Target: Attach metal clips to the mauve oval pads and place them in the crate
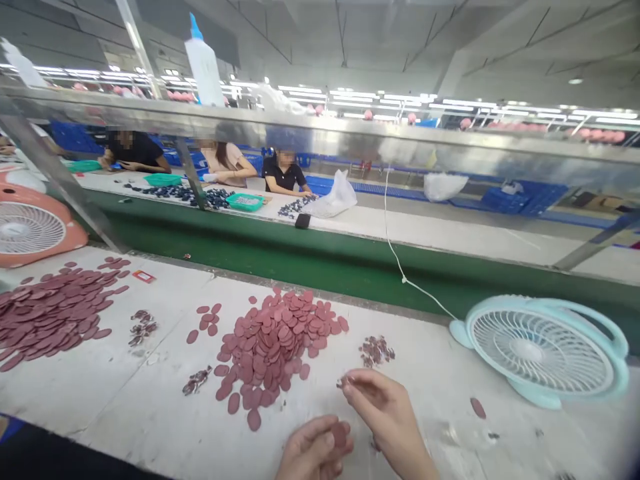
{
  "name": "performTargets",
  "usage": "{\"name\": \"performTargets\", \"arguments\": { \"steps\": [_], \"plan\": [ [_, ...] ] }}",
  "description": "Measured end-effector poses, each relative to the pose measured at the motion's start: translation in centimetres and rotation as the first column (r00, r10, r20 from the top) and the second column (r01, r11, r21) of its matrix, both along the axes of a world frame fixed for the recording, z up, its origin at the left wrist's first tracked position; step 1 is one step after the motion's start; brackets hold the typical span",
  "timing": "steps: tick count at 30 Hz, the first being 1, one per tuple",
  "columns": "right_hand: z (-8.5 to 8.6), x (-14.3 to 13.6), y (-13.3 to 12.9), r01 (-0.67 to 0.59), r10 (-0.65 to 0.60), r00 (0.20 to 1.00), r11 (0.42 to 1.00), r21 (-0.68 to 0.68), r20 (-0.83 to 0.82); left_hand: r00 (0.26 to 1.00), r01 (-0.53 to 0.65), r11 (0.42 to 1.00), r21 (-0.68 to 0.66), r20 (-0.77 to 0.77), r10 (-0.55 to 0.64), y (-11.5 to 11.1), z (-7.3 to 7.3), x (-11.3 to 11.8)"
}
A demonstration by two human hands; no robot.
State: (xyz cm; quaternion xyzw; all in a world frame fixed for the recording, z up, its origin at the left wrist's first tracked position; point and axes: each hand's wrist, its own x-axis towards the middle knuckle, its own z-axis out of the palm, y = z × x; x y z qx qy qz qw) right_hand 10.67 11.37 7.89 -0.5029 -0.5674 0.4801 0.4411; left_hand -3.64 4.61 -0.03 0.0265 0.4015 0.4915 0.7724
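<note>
Fingers of the left hand (pixel 320 448) are closed on a maroon disc (pixel 339 435) above a white worktable (pixel 170 413), while the thumb and fingertips of the right hand (pixel 387 417) are pinched together on a small dark piece (pixel 342 383), held just above and to the right of the disc as seen by the camera. Beyond the hands and to the left, a central heap (pixel 275 337) of similar oval discs spreads over the white surface, with a second heap (pixel 55 310) at far left and a red tag (pixel 144 276) near its edge. Dark scraps lie in small clusters, among them a right-hand cluster (pixel 377 351) beyond the right hand. A lone disc (pixel 478 407) rests at right, near a light-blue fan (pixel 540 353); an orange fan (pixel 30 227) stands at the left edge. A white cord (pixel 395 253) hangs from a metal shelf (pixel 320 130), which bears a white bottle (pixel 205 70) with a blue tip, and runs toward the light-blue fan. Across a green strip (pixel 250 260), seated people in dark and pale tops lean over another table (pixel 370 220) with dark pieces, green trays (pixel 245 201) and a clear plastic bag (pixel 336 198).
</note>
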Motion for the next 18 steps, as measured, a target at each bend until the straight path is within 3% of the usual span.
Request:
{"name": "performTargets", "arguments": {
  "steps": [3,7,11,18],
  "plan": [
    [-1.3,2.9,-5.9,0.081,-0.107,0.988,0.973,-0.216,-0.112,0.998,0.032,0.997,0.075,-0.06,-0.028,-0.8,1.3,0.6],
    [-2.5,4.3,-10.1,0.179,-0.255,0.95,0.919,-0.353,-0.181,0.983,0.146,0.979,0.145,-0.133,-0.127,-1.9,3.1,1.7],
    [-2.8,4.9,-11.3,0.196,-0.288,0.927,0.919,-0.343,-0.241,0.957,0.265,0.949,0.172,-0.171,-0.236,-2.6,3.4,2.7],
    [-3.1,6.0,-11.6,0.152,-0.254,0.922,0.932,-0.33,-0.292,0.925,0.334,0.919,0.207,-0.26,-0.278,-3.3,3.0,4.1]
  ]
}}
